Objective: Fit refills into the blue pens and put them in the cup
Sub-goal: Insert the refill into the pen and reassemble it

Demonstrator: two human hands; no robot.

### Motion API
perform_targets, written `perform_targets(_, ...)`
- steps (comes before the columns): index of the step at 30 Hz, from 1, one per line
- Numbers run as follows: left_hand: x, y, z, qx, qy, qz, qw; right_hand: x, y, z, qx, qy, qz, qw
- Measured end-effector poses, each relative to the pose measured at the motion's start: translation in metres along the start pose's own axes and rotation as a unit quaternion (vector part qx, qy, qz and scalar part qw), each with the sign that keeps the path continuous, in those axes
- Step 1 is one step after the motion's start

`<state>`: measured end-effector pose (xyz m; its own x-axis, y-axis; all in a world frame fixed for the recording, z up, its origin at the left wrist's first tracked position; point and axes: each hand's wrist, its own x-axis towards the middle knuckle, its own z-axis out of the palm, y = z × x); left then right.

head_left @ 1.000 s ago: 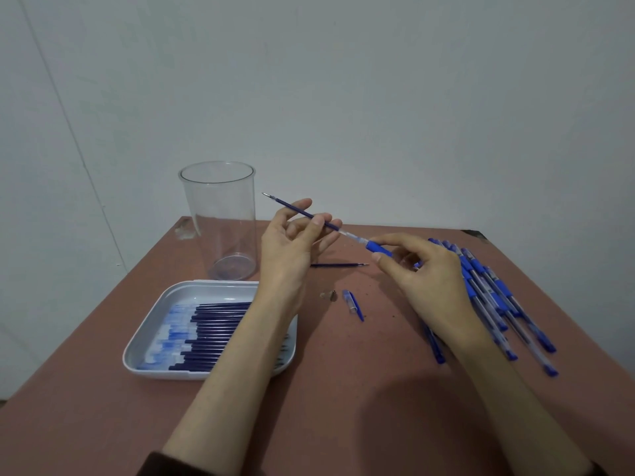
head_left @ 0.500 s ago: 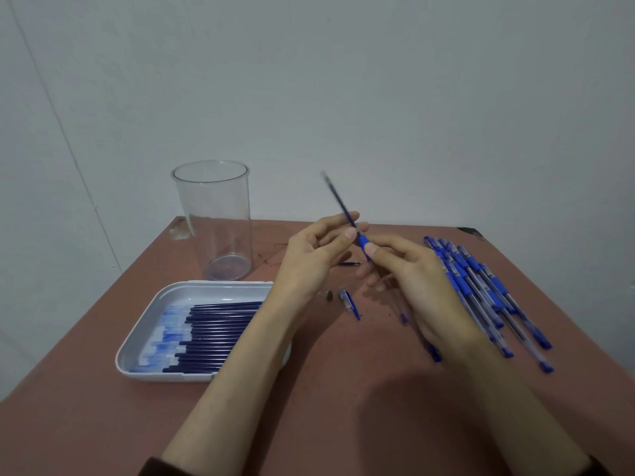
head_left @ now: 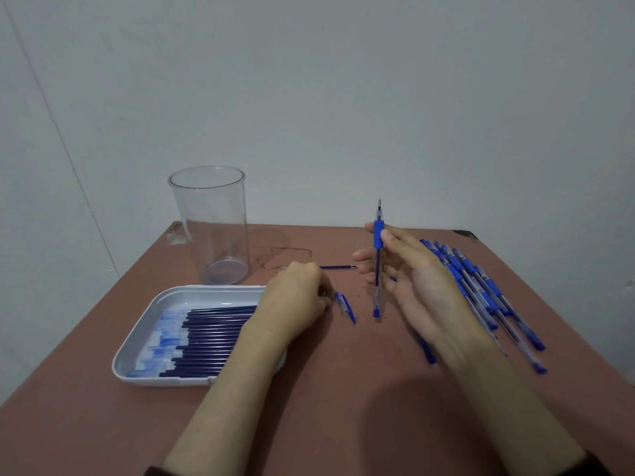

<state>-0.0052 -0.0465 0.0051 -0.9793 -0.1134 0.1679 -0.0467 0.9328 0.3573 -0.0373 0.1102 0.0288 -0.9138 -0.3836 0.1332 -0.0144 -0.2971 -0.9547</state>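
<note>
**Operator:** What could go wrong from here?

**Spotter:** Your right hand [head_left: 412,286] holds the blue pen [head_left: 378,255] upright. Thumb and forefinger are clamped on its rubber grip, and the other fingers hang loose. The refill's tip stands bare at the top, so I judge the nose piece is not yet on. Tip the pen over and the refill could slide out. Slacken that pinch and the pen drops to the table [head_left: 343,407].

**Operator:** And my left?

**Spotter:** Your left hand [head_left: 295,300] rests on the table with its fingers curled under. I cannot tell whether they hold anything. A small part fumbled there could roll away.

**Operator:** What's around me?

**Spotter:** A pen cap [head_left: 344,305] lies just beside your left hand, and a loose refill [head_left: 338,267] lies behind it. The clear cup [head_left: 209,228] stands empty beyond the white tray [head_left: 151,314] of refills [head_left: 213,334]. Your left forearm covers the tray's near corner. The other pens [head_left: 481,293] lie partly under your right hand, so a careless sweep could scatter them. The cup's wall is tall, so lift the pen well over the rim.
</note>
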Motion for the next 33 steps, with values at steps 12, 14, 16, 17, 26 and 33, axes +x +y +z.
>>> perform_targets(12, -0.003, 0.011, -0.021, -0.726, 0.102, -0.041, 0.679, 0.000, 0.010, -0.001, -0.387, 0.096, -0.254, 0.881)
perform_targets(14, -0.003, 0.012, -0.022, -0.747, 0.094, -0.041, 0.657, 0.000, 0.013, -0.002, -0.405, 0.083, -0.261, 0.873)
perform_targets(16, -0.003, 0.013, -0.023, -0.758, 0.087, -0.037, 0.645, 0.001, 0.014, -0.003, -0.416, 0.079, -0.264, 0.866)
perform_targets(17, -0.003, 0.013, -0.023, -0.759, 0.085, -0.035, 0.645, 0.002, 0.014, -0.003, -0.420, 0.080, -0.265, 0.864)
perform_targets(26, -0.002, 0.012, -0.015, -0.668, 0.094, -0.019, 0.738, 0.001, 0.016, -0.004, -0.516, 0.116, -0.335, 0.780)
perform_targets(33, -0.002, 0.013, -0.014, -0.653, 0.107, 0.014, 0.750, -0.005, 0.009, 0.002, -0.353, 0.086, -0.176, 0.915)
